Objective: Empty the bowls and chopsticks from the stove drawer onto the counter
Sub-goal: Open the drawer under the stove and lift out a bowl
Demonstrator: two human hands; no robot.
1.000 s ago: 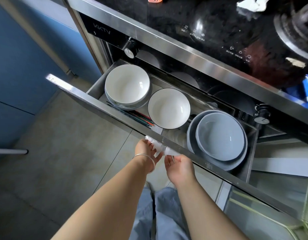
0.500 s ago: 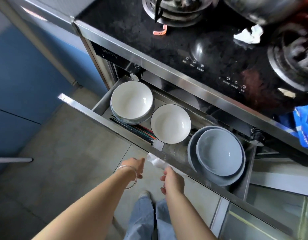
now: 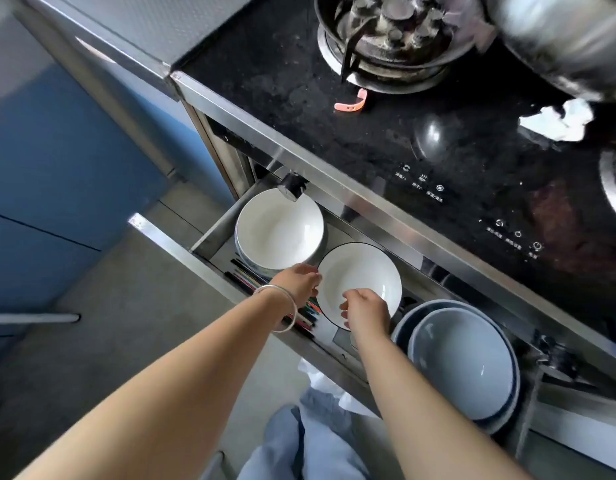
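Head view: both hands at black-rimmed bowl.

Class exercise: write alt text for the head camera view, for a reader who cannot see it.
Both hands reach into an open stove drawer toward a black-rimmed white bowl: left hand at its left edge, right hand over its near rim. White bowls sit left, grey-blue bowls right.
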